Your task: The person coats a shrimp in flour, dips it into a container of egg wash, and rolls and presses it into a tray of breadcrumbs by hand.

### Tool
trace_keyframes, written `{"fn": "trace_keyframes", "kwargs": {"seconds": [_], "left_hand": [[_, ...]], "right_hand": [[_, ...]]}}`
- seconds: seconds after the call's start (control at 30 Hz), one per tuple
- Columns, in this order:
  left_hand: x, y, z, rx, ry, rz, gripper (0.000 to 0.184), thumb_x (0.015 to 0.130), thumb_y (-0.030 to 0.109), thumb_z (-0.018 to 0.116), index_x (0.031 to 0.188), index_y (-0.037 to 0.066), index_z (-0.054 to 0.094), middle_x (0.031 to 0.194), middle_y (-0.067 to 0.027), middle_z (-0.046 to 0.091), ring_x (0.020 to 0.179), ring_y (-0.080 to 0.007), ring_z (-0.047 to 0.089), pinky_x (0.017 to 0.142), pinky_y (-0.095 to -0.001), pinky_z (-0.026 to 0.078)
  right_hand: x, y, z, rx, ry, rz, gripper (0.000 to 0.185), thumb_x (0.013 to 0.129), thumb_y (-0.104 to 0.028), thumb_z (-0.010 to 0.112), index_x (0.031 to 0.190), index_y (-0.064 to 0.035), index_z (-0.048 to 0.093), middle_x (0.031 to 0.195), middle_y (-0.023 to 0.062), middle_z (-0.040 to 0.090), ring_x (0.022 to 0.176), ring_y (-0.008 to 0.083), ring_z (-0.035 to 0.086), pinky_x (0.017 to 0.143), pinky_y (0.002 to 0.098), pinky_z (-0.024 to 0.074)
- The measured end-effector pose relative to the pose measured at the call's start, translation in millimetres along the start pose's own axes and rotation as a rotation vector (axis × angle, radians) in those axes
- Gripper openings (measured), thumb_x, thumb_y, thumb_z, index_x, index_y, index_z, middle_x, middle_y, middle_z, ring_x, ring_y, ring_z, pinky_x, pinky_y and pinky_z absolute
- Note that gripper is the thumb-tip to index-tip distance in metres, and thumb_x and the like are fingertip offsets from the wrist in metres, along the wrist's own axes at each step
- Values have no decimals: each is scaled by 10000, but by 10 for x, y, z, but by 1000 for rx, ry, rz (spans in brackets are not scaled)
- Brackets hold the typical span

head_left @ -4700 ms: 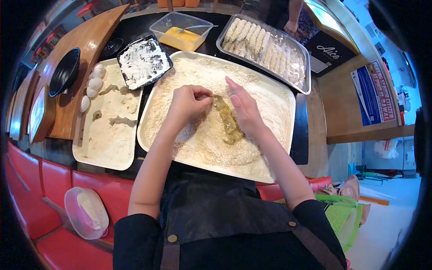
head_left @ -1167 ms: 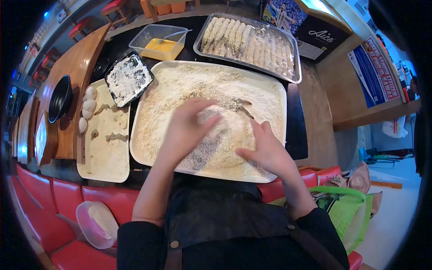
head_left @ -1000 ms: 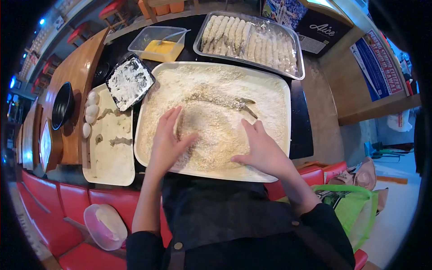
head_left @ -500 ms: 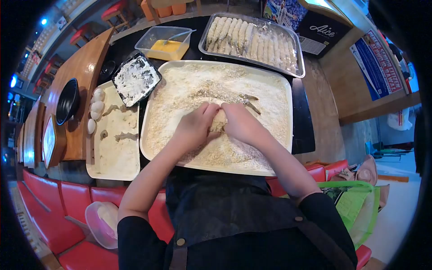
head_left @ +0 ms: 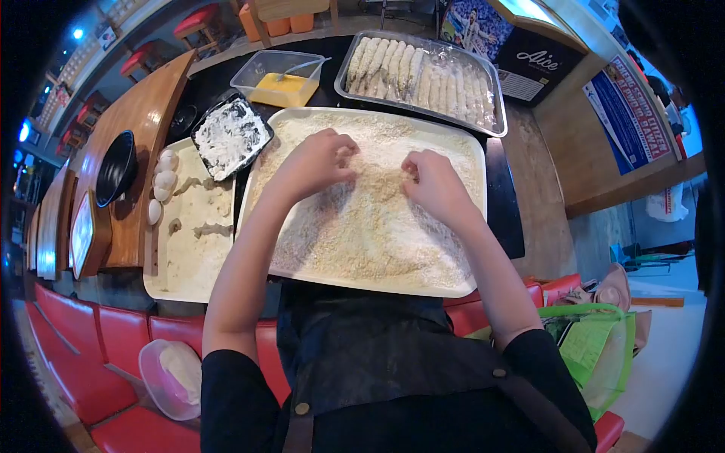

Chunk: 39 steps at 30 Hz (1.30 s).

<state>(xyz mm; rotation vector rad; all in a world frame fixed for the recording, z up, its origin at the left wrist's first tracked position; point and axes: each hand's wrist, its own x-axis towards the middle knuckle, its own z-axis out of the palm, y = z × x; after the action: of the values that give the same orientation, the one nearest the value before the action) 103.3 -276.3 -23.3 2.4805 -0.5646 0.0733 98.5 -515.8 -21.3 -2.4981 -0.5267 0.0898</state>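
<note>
A black bowl [head_left: 116, 170] sits by the left edge of the wooden table [head_left: 151, 98]. A red bench [head_left: 117, 325] runs along the black table [head_left: 504, 204]'s near edge, with a green bag [head_left: 600, 343] off that table's near right corner. Beyond the far right corner stands a box [head_left: 545, 74] marked "Aice".

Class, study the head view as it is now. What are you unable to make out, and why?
- Head view: undersides of the left hand and right hand, hidden by their own backs; any hold is unclear.
- Head view: anything beneath the crumbs, covered.
- Head view: the box label, print too small.
- Head view: black shirt, cut off by the bottom edge.
</note>
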Motion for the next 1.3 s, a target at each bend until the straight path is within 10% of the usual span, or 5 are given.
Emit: {"fn": "trace_keyframes", "kwargs": {"seconds": [0.57, 0.87, 1.03, 1.3], "left_hand": [[-769, 183, 60, -274, -109, -131, 384, 732, 56, 694, 1114, 67, 656, 892, -97, 636, 744, -202, 590, 694, -314, 490], [-678, 222, 105, -181, 29, 124, 495, 726, 106, 751, 1210, 122, 649, 1163, -140, 616, 1086, -306, 592, 920, -373, 497], [-681, 189, 392, -438, 109, -60, 280, 748, 55, 751, 1024, 26, 714, 982, -151, 702, 755, -269, 686, 730, -323, 556], [-660, 142, 369, -240, 87, 29, 291, 775, 88, 751, 1064, 71, 722, 917, -116, 705, 773, -200, 677, 733, -300, 545]], "right_hand": [[-425, 21, -8, 206, -194, -167, 208, 737, -85, 654, 910, 23, 615, 807, 176, 632, 761, 285, 637, 723, 354, 509], [-390, -132, 166, 88, 87, -403, 427, 696, -137, 778, 1088, -20, 654, 1029, 140, 640, 987, 301, 604, 837, 346, 502], [-381, -182, 424, 183, -4, -252, 311, 756, -123, 712, 1047, -23, 672, 980, 152, 646, 973, 319, 596, 882, 387, 486], [-358, -189, 448, 156, 84, -268, 246, 767, -79, 697, 1007, -26, 697, 921, 149, 653, 914, 303, 618, 814, 379, 500]]}}
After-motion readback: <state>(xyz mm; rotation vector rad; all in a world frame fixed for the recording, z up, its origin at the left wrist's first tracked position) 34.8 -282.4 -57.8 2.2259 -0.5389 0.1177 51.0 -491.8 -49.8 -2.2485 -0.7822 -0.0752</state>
